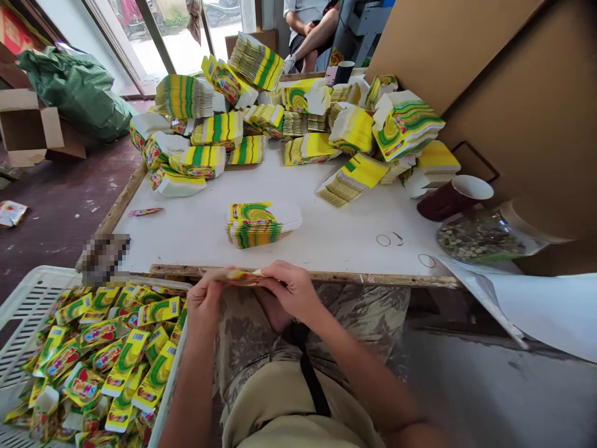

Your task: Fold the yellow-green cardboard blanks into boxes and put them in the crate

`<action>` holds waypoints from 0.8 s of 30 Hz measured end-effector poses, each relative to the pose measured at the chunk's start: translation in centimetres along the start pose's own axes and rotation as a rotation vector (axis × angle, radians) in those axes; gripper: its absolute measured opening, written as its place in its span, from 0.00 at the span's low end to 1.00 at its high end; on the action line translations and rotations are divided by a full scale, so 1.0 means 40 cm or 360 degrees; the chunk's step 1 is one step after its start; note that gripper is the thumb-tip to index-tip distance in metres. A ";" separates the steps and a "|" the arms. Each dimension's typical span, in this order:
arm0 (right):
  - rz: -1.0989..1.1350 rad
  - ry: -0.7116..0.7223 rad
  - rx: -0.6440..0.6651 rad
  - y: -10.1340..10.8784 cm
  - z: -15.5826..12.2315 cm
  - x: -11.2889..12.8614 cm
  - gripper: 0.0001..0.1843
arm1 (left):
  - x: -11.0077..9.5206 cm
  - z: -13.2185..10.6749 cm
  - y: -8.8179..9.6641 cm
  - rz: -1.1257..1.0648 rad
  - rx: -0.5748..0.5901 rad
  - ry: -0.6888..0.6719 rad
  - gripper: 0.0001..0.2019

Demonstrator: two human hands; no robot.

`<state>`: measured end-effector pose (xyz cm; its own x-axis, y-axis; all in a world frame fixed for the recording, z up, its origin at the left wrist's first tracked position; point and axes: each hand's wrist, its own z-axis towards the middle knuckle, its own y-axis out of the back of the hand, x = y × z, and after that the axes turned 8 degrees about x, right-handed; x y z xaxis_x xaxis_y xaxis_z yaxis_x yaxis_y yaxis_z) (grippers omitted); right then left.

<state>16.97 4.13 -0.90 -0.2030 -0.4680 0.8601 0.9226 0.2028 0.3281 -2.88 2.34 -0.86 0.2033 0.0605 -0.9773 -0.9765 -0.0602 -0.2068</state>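
Note:
Just over the table's front edge, a small printed carton [246, 277] is held level between my two hands, seen nearly edge-on. My left hand [207, 291] pinches its left end. The fingers of my right hand [290, 287] grip the other end. On the white tabletop beyond them lies a short stack of flat yellow and green cartons [256, 225], white flaps to the right. To the left of my legs, a white plastic basket [35, 280] holds many filled yellow cartons [124, 364].
Bundles of flat cartons [217, 127] are heaped across the back of the table [326, 242]. A dark red mug [441, 202] and a jar [485, 239] stand at right beside large cardboard [527, 124]. A person [310, 31] sits beyond. A green sack [77, 90] lies left.

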 end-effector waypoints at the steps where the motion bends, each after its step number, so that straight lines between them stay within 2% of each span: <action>1: -0.0162 0.0077 0.0002 0.018 0.000 0.000 0.08 | -0.023 0.001 0.020 0.0049 0.0146 0.0013 0.32; 3: -0.0495 0.0249 0.0051 0.047 -0.002 0.004 0.09 | -0.071 0.000 0.048 0.0223 0.0420 0.0029 0.46; 4: -0.0626 0.0336 0.0097 0.055 -0.004 0.008 0.10 | -0.090 -0.002 0.052 0.0373 0.0561 0.0060 0.49; 7: -0.0779 0.0549 0.0279 0.053 -0.016 0.026 0.11 | -0.103 -0.012 0.030 0.0963 0.0924 0.0209 0.50; 9: -0.0729 0.0549 0.0319 0.035 -0.028 0.034 0.11 | -0.079 -0.020 0.000 0.1215 0.0960 0.0262 0.44; 10: -0.0653 0.0486 0.0248 0.025 -0.034 0.035 0.12 | -0.062 -0.025 -0.014 0.1289 0.0901 0.0264 0.40; 12: -0.0403 0.0235 -0.0033 0.006 -0.043 0.029 0.27 | -0.030 -0.037 -0.035 0.1376 0.0743 0.0224 0.33; 14: 0.0020 -0.0097 -0.0219 -0.012 -0.046 0.018 0.38 | -0.006 -0.050 -0.046 0.1420 0.0633 0.0133 0.33; 15: 0.0301 -0.0269 -0.0190 -0.019 -0.045 0.013 0.38 | 0.003 -0.056 -0.048 0.1433 0.0624 0.0071 0.34; 19: 0.1428 -0.0836 0.0310 -0.039 -0.038 0.006 0.29 | 0.025 -0.070 -0.053 0.1483 0.0679 -0.0279 0.40; 21: 0.1663 -0.0990 0.0403 -0.044 -0.039 0.006 0.29 | 0.031 -0.074 -0.056 0.1489 0.0747 -0.0421 0.40; 24: 0.1739 -0.1101 0.0415 -0.055 -0.052 -0.002 0.36 | 0.032 -0.078 -0.063 0.1501 0.0834 -0.0422 0.33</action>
<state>15.65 1.96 -2.50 0.4047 0.5591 0.7236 0.6431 0.3885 -0.6599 0.07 -0.55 -1.73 -0.5974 0.4272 -0.6786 -0.6537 0.2307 0.7207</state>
